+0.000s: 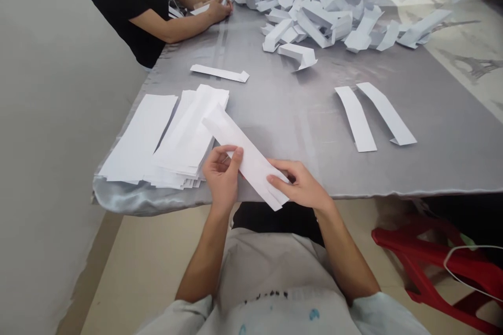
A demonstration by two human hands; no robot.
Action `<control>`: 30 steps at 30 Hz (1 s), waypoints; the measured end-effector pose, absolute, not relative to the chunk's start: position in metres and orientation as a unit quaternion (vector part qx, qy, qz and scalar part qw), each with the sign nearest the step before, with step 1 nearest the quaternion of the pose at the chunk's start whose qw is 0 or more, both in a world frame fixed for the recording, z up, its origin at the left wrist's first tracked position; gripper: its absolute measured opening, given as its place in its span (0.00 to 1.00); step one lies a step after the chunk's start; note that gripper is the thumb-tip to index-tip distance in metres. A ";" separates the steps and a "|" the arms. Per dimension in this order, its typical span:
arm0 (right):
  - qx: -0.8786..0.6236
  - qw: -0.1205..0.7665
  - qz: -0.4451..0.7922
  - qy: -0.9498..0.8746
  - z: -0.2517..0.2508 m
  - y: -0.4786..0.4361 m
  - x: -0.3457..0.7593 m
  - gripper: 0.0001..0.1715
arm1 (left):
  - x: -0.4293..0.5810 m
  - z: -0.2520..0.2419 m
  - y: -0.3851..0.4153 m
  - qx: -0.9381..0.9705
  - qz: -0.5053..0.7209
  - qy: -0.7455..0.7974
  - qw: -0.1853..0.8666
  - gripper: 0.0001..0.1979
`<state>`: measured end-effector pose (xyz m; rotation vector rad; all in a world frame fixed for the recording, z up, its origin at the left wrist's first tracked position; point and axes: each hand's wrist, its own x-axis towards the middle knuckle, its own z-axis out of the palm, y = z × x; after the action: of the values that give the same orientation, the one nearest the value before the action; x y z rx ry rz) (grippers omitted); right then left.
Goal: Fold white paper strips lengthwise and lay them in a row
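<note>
Between my hands is a long white paper strip [251, 154], tilted from upper left to lower right over the table's near edge. My left hand [225, 172] pinches its left long side, thumb on top. With thumb on top and fingers underneath, my right hand [296, 183] grips the strip near its lower right end, where a crease or overlapping layer shows. A fanned stack of white paper pieces [192, 136] lies just left of my left hand, partly behind the strip's far end. Beside it lies a neater stack of white paper [139, 133].
Two folded strips [357, 120] lie to the right, and a single strip [218, 73] farther back. A heap of folded white papers [310, 10] covers the far table. Another person's hands [220, 8] work at the left edge. A red stool [416, 251] stands lower right.
</note>
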<state>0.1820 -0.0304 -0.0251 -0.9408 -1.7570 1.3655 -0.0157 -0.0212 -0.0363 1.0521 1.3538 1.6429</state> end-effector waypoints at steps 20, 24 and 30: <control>-0.454 0.489 0.430 -0.609 -0.036 -0.030 0.180 0.15 | -0.014 -0.025 -0.027 0.536 0.492 0.484 0.487 0.15; -0.460 0.479 0.444 -0.601 -0.037 -0.031 0.179 0.16 | -0.012 -0.027 -0.026 0.524 0.512 0.486 0.476 0.17; -0.441 0.452 0.454 -0.629 -0.033 -0.035 0.179 0.20 | -0.011 -0.030 -0.027 0.483 0.562 0.527 0.415 0.16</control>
<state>0.1791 -0.0347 -0.0330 -1.0891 -1.5528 1.1221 -0.0111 -0.0273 -0.0299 1.2136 1.3233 1.4128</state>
